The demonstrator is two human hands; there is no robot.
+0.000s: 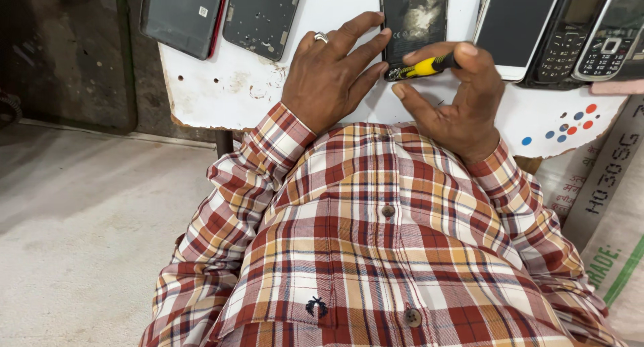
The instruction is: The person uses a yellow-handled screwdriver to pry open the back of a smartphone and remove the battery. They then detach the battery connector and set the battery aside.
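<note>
The yellow-handled screwdriver (424, 67) is pinched between the right hand's (456, 99) thumb and fingertips, its tip toward the left hand's (332, 75) spread fingers, which lie flat on the white board (221, 85). Just beyond both sets of fingertips lies an opened dark phone (414, 15).

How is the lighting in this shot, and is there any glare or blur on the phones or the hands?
Head view: soft, even light with only faint shadows under the hands; a hazy reflection on the dark opened phone and a pale sheen on the white-edged phone's screen; left hand, right hand and yellow screwdriver look sharp; straight edges bow slightly toward the frame's borders.
</note>
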